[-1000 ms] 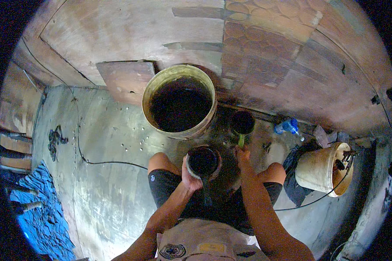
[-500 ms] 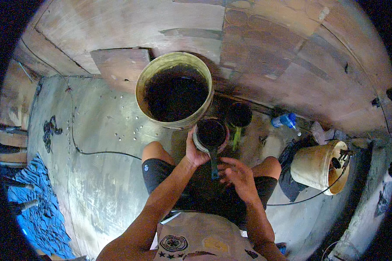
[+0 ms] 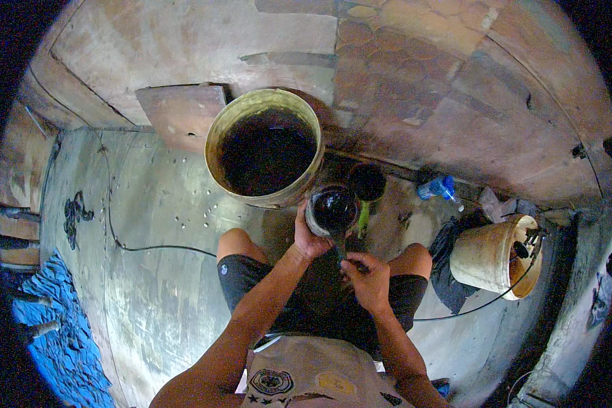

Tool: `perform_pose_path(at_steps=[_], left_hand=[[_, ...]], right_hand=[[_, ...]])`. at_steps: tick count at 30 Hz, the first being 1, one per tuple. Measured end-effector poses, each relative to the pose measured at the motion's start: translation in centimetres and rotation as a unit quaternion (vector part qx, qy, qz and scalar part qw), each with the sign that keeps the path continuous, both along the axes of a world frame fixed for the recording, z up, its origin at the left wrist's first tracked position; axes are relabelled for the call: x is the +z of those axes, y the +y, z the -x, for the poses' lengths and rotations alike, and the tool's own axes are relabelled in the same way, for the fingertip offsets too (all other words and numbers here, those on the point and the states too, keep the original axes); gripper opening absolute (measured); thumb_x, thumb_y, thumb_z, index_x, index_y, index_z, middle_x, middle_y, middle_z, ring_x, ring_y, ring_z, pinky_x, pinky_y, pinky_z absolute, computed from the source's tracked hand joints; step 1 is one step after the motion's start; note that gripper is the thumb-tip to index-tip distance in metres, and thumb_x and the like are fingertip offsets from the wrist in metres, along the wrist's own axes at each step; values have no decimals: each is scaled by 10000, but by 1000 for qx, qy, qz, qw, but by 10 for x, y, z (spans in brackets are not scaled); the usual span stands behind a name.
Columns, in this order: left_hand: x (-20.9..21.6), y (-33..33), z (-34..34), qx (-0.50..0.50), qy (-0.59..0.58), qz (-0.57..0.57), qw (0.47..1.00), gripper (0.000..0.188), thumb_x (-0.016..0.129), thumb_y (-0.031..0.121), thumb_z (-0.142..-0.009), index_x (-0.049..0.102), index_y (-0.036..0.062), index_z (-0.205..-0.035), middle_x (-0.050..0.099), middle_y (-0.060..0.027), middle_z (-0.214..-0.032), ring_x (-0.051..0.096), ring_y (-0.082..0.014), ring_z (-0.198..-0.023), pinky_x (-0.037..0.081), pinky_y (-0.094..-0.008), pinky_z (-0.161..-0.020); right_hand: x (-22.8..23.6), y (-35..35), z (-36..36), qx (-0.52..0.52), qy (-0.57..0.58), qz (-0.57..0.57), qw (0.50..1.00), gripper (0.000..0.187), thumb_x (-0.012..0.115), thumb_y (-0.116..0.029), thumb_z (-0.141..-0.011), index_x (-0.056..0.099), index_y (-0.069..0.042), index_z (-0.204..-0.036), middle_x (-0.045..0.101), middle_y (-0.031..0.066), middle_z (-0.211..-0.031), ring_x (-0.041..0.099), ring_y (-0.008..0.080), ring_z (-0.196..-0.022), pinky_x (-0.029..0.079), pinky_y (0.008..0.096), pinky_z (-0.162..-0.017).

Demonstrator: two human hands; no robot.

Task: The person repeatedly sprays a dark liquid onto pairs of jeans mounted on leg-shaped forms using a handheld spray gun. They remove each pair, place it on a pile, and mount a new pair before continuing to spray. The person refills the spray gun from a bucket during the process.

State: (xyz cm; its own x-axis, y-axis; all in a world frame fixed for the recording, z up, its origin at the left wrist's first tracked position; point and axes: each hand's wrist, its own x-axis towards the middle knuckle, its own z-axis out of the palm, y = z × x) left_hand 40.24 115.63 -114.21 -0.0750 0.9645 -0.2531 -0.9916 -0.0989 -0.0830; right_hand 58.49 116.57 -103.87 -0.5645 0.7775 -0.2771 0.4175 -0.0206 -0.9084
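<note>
My left hand (image 3: pixel 309 236) is wrapped around the side of a light-coloured round can (image 3: pixel 311 219) above my lap. Over the can's mouth sits a dark, round-headed ladle (image 3: pixel 334 206) with a glossy dark inside; whether it rests in the can or is lifted off it I cannot tell. Its handle points back toward me, and my right hand (image 3: pixel 370 280) is closed on the handle's end. Just beyond stands a large off-white bucket (image 3: pixel 214 151) with dark, shiny liquid in it. A dark cup-like vessel (image 3: pixel 367 181) with a green handle (image 3: pixel 363 219) is to the can's right.
At right, a dirty white bucket (image 3: pixel 481 255) lies tilted by a black cloth (image 3: pixel 449 268), with a blue-labelled bottle (image 3: pixel 436 188) behind. A black cable (image 3: pixel 156 247) crosses the floor. Blue sheeting (image 3: pixel 61 333) lies at left; a board (image 3: pixel 182 115) leans on the wall.
My right hand's fingers, loosely spread beside the ladle handle before, have closed on it. The ladle's inside now looks shinier. The whole view has shifted slightly.
</note>
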Motion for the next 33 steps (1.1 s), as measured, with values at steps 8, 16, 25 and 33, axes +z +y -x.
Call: perform_pose_path(at_steps=[8,16,25,33], left_hand=[[-3,-1,-3,3,36,6,999,727,445,697,-921,490,229,-1475,516,-117,-1492,509,-400,-1336,458,-614,-1058],[-4,-31,-3,-37,-31,-18,999,758,496,657,-914,518,106,-1434,544,-170,-1444,487,-396,-1349,396,-575,-1133],[17,-38,-27,-61,-28,70,995,713,436,677,-912,593,151,-1368,616,-173,-1349,572,-415,-1232,479,-564,-1046],[14,-27,-57,-63,-104,76,990,634,603,574,-896,547,223,-1421,588,-218,-1342,530,-445,-1270,506,-602,-1002]], right_hand=[[9,25,-11,-89,112,163,976,230,745,-117,-916,683,18,-1091,727,100,-905,705,181,-741,579,318,-628],[-172,164,0,-156,108,243,951,266,699,-154,-950,632,-3,-1159,715,108,-971,692,214,-744,566,310,-619],[-221,208,-32,-142,116,137,974,206,632,-209,-991,689,-44,-1103,731,87,-917,703,248,-801,581,381,-678],[35,294,-284,-495,-73,-506,703,300,641,-102,-923,660,13,-1200,695,195,-1179,644,322,-1115,479,412,-1000]])
